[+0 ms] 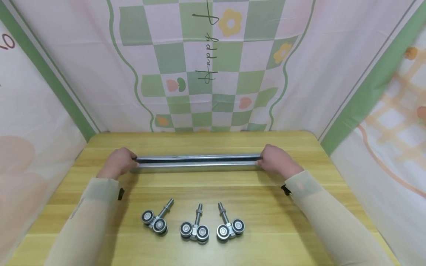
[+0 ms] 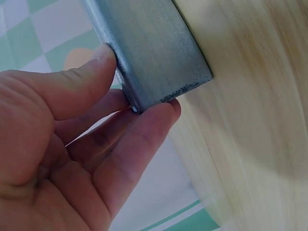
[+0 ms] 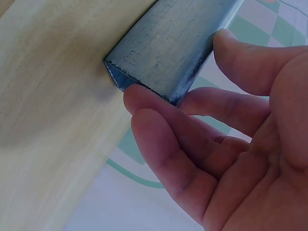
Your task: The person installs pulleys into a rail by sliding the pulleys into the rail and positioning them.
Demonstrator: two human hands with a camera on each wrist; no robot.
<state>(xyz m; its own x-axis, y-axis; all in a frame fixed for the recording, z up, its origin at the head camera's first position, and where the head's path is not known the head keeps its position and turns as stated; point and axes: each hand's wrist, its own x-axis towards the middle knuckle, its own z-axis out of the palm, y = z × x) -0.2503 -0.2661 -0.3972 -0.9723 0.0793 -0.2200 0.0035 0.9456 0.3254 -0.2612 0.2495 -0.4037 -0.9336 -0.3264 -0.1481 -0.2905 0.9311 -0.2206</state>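
A long metal channel rail lies crosswise on the table, its dark slot facing up in the head view. My left hand grips its left end. In the left wrist view the thumb presses one edge of the rail, while other fingers touch behind it and at its end. At the opposite end, my right hand holds the rail between thumb and fingers. The right wrist view shows fingertips across the cut end of the rail, partly hiding its opening.
Nearer to me on the wooden table lie three roller trolleys with threaded bolts: a left one, a middle one and a right one. A patterned cloth hangs behind the table's far edge.
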